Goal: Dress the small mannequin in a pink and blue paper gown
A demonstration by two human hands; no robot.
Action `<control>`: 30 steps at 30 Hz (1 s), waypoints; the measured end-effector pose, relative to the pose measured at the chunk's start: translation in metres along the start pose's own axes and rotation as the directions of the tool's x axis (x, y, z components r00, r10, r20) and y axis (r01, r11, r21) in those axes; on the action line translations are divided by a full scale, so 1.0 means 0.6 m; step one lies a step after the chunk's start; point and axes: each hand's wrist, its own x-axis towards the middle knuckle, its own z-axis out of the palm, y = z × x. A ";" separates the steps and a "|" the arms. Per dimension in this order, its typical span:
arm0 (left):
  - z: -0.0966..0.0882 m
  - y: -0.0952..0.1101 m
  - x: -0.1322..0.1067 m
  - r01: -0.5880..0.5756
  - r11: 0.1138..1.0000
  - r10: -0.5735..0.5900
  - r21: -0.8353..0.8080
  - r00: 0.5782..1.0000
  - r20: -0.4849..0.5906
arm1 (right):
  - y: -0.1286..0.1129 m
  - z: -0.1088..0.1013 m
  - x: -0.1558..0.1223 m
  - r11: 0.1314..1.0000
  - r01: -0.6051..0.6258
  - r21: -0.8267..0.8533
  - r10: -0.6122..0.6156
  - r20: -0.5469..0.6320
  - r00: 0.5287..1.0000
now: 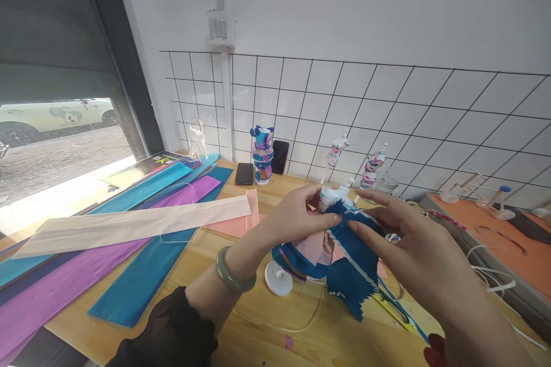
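My left hand, with a green bangle on its wrist, pinches the waist of a small white mannequin doll. The doll wears a blue crepe-paper dress with pink paper underneath. My right hand has its fingers pressed on the blue paper at the doll's waist from the right side. The doll is held a little above the wooden table. A white round stand base lies on the table just below my left hand.
Long strips of crepe paper in cream, purple, blue and pink lie at the left. Three dressed dolls and two black phones stand near the grid wall. Yellow-handled scissors lie under my right hand. An orange mat with wooden pieces sits at the right.
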 end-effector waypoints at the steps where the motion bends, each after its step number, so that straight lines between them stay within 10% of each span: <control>1: 0.000 0.000 0.000 0.001 1.000 -0.001 0.006 1.000 -0.002 | 0.000 0.001 -0.001 1.000 -0.001 0.002 0.001 0.006 1.000; 10: -0.007 -0.003 0.001 0.018 0.999 -0.017 -0.038 1.000 0.008 | 0.018 -0.012 -0.001 0.993 -0.033 0.110 0.007 0.232 0.973; 30: -0.010 0.010 0.002 -0.029 0.999 0.026 0.033 0.996 0.084 | 0.017 -0.016 0.001 0.998 0.058 -0.001 -0.056 0.203 0.978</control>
